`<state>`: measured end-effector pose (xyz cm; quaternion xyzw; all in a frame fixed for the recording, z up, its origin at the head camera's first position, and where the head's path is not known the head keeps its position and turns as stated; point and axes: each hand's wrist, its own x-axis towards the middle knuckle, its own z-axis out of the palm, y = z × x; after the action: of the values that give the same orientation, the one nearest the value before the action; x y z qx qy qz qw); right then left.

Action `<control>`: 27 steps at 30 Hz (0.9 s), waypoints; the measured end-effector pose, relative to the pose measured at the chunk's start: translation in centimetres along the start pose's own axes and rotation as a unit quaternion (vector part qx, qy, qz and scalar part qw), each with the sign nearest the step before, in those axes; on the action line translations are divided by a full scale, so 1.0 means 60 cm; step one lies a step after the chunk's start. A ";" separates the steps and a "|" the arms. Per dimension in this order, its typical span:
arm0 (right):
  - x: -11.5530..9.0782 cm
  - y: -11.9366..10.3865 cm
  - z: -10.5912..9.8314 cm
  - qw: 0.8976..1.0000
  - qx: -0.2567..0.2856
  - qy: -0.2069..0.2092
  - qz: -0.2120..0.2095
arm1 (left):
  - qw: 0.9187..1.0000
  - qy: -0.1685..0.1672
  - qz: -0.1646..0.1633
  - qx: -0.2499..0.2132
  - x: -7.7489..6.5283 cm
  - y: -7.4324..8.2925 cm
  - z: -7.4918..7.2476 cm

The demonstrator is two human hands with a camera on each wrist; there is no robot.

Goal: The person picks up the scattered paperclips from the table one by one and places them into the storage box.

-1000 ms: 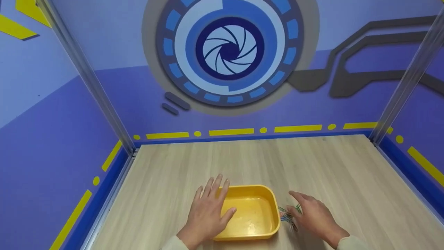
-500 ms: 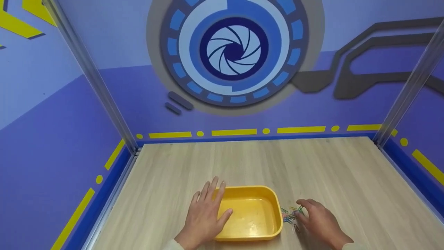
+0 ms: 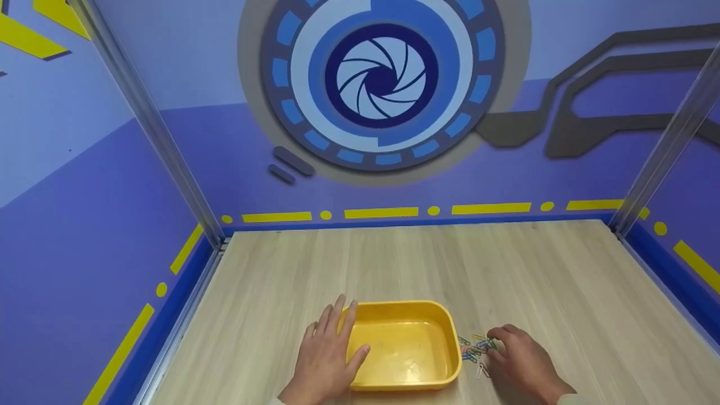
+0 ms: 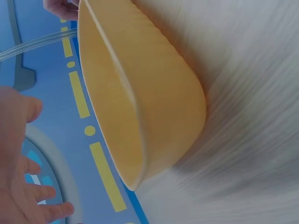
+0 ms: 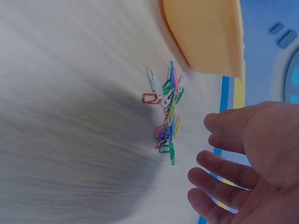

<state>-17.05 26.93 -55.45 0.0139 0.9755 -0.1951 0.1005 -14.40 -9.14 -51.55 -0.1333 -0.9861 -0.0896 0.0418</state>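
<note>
head view. one tub [image 3: 402, 351], yellow, rounded corners, set on the pale wood table [image 3: 365, 261] in front of me. my left hand [image 3: 325, 354], at the tub's left end, fingers straight and spread, thumb pointing in over the tub. one small heap of clips [image 3: 471, 351], mixed colours, on the table just beside the tub's right wall; a pale one lies on the heap's near side. my right hand [image 3: 523, 360], at the heap's right side, fingers bent, thumb and forefinger nearest the clips. one wall [image 3: 388, 194], blue and purple, behind the table, yellow dashes along its foot.

left wrist view. the tub, seen sideways on, its wall tall and smooth. my left hand, partly cut off, fingers extended and apart. my right hand, only a part, beyond the tub.

right wrist view. the clips: green, blue, yellow, red, pink, white, overlapping, near a tub corner. my right hand, relaxed, fingers loosely curved, a gap showing between fingertips and clips.
</note>
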 end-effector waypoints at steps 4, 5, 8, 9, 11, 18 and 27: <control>0.001 0.006 0.005 1.000 0.020 0.000 0.002 | 1.000 -0.020 -0.015 -0.003 -0.003 -0.001 0.007; 0.001 0.007 0.007 1.000 0.025 0.000 0.007 | 1.000 -0.022 -0.017 -0.004 -0.003 -0.002 0.009; 0.003 0.008 0.011 0.999 0.033 -0.001 0.018 | 1.000 -0.021 -0.020 -0.002 -0.006 -0.004 0.014; 0.004 0.008 0.012 0.999 0.033 -0.001 0.020 | 1.000 -0.019 -0.021 -0.001 -0.007 -0.005 0.016; 0.005 0.008 0.015 0.999 0.036 -0.003 0.027 | 1.000 -0.013 -0.018 0.003 -0.010 -0.008 0.020; 0.009 0.014 0.022 0.999 0.031 -0.002 0.009 | 1.000 0.000 -0.007 -0.008 -0.022 -0.022 0.034; 0.016 0.018 0.032 1.000 0.025 0.002 0.002 | 0.998 -0.045 -0.033 -0.016 -0.028 -0.036 0.047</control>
<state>-17.53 27.16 -57.77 0.0186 0.9704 -0.2196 0.0989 -13.52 -11.08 -54.88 -0.1050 -0.9894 -0.1004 -0.0079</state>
